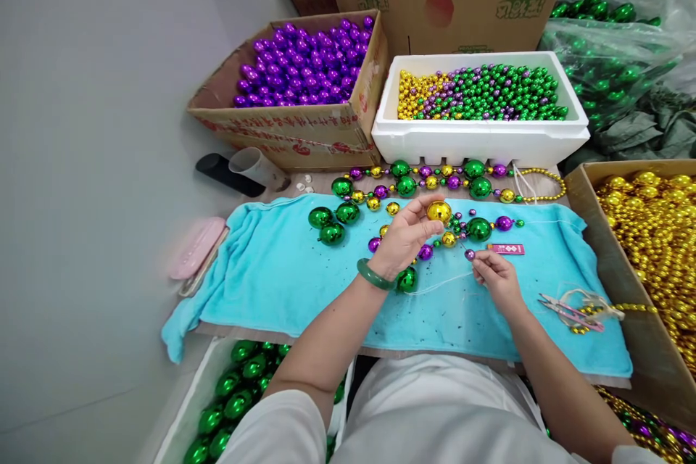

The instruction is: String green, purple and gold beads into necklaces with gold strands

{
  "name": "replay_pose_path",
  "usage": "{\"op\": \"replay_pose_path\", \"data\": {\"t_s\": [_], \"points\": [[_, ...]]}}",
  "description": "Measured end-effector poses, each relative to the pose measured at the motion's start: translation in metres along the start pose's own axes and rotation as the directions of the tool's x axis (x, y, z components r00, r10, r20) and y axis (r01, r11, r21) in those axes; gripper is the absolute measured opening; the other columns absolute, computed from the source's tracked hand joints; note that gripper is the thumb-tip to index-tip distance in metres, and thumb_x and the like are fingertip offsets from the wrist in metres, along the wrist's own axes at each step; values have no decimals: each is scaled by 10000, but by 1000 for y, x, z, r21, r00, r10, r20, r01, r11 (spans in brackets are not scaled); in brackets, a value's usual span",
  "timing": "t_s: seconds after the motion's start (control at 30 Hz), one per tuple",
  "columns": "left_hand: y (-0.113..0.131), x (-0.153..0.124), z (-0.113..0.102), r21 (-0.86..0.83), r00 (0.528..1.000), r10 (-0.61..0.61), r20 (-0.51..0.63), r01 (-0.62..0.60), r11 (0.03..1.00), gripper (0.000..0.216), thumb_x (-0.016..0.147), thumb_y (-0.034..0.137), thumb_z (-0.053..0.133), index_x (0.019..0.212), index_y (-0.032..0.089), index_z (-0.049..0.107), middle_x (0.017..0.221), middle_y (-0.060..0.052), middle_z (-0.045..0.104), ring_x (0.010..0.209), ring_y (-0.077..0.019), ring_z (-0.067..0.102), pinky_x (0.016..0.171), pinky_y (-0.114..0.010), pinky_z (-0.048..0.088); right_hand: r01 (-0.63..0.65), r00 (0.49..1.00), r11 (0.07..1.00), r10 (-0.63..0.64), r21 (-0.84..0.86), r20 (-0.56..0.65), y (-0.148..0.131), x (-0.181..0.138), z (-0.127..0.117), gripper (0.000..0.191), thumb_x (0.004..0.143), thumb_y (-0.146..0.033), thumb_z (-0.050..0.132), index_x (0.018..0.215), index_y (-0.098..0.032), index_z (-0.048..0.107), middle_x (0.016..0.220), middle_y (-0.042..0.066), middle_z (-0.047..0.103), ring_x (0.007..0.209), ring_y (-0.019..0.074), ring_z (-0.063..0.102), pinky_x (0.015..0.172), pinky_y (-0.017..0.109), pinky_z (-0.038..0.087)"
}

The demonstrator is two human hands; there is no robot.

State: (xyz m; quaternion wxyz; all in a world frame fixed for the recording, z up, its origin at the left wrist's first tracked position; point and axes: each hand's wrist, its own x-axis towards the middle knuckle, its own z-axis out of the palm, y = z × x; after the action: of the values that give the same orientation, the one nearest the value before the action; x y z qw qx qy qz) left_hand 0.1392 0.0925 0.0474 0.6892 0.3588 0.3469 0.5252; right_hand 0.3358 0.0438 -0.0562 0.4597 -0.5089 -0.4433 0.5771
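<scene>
My left hand point(405, 235), with a green bangle on the wrist, pinches a large gold ball point(438, 212) above the turquoise towel point(283, 275). My right hand point(492, 277) is closed on a thin clear thread point(440, 284) with a small purple bead point(470, 254) at its fingertips. Loose green, gold and purple balls point(331, 225) lie on the towel around both hands. A finished string of mixed balls point(435, 181) lies along the towel's far edge.
A cardboard box of purple balls point(304, 69) stands at the back left, with a white foam box of small mixed beads point(478, 94) beside it. A box of gold balls point(652, 232) is at the right, a box of green balls point(233, 391) at the near left. Small scissors point(570, 310) lie on the towel.
</scene>
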Motion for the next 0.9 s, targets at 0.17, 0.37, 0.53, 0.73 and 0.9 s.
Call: {"op": "replay_pose_path", "data": {"t_s": [0.17,0.37,0.53,0.73,0.9], "points": [[3,-3,3,102,994,106,-3,-105,989,422,632,137,777,1029,227,665,1034,-19,620,879,-118,562,782,-238,461,56,998,998,-55,-35,3,0,1,-1,215,760,-395,644,784,-182,624,558,-35,511,495,87,439,481,230,375],[8,-5,1,-6,999,9,35,-9,1000,409,676,191,753,1072,220,651,1013,-31,632,813,-115,585,733,-253,468,-11,999,998,7,69,52,4,2,-1,225,756,-397,654,815,-183,621,574,-33,522,505,87,451,477,223,369],[7,-4,-2,-68,1000,-19,9,19,997,403,703,238,745,1091,203,644,971,-41,641,759,-114,596,695,-258,467,-28,998,998,25,49,52,2,2,4,252,716,-418,675,780,-181,623,528,-38,509,474,83,426,451,217,350],[0,-2,-6,6,998,31,-59,-30,1000,407,697,232,749,1086,214,631,989,-30,630,799,-123,608,685,-245,467,-57,997,996,53,67,50,-1,0,4,254,725,-414,669,792,-176,614,512,-39,511,464,79,416,441,210,336],[-8,-5,-6,183,977,193,-92,-174,967,440,691,199,757,1101,250,609,1011,-12,630,868,-136,607,753,-255,476,-58,998,996,56,65,29,3,0,7,264,723,-420,669,794,-173,609,523,-36,509,470,81,420,441,212,341]]}}
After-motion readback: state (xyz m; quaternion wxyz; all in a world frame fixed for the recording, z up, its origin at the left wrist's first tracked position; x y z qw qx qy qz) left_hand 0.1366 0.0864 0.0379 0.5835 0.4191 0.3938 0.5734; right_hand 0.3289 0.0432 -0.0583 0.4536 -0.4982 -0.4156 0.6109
